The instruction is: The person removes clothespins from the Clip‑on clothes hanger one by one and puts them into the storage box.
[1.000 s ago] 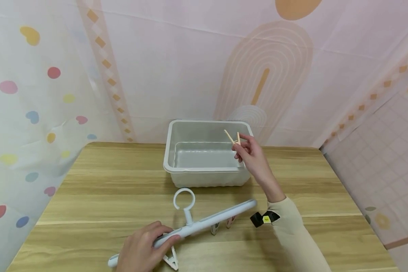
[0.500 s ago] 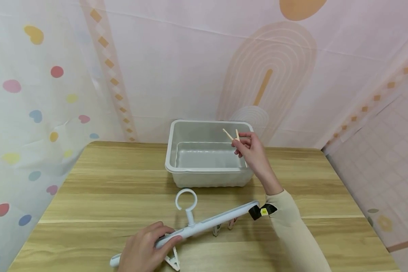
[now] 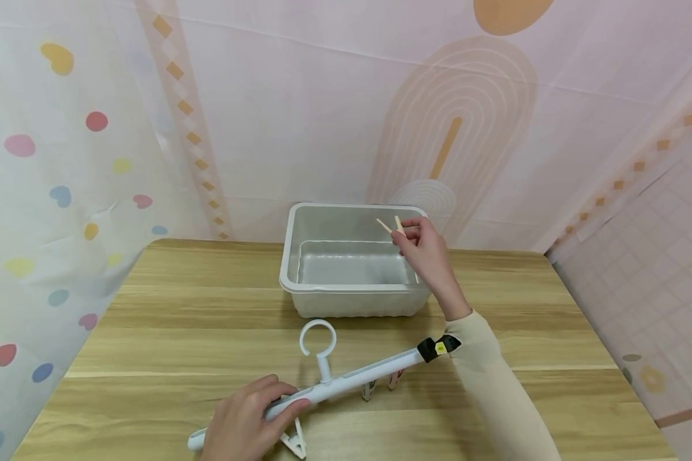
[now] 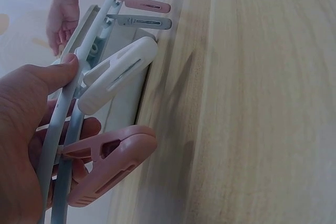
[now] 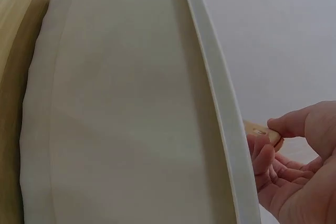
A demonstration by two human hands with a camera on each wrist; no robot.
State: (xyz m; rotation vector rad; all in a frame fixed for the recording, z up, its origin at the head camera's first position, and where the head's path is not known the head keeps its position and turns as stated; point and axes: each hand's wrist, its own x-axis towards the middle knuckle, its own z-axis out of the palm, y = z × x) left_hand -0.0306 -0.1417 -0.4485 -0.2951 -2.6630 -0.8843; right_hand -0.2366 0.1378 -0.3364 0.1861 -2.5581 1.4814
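Observation:
My left hand (image 3: 250, 419) grips the bar of a pale white clip hanger (image 3: 369, 374), its hook standing up. In the left wrist view a pink clip (image 4: 118, 163) and a white clip (image 4: 118, 74) hang near that hand. Farther along the bar are a grey clip (image 4: 144, 22) and another pink clip (image 4: 147, 5). My right hand (image 3: 429, 250) pinches a cream, V-shaped clip (image 3: 384, 225) above the right side of a grey plastic bin (image 3: 354, 302). From the right wrist, the bin's rim hides part of that clip.
The bin stands at the back of the wooden table (image 3: 202, 307), near a patterned curtain (image 3: 288, 115). A black wrist camera (image 3: 432, 349) on the right sleeve overlaps the hanger's right end in the head view.
My right hand has shifted slightly up and left with the cream clip. Its sleeve now covers the hanger's right end. The left hand keeps its hold on the hanger.

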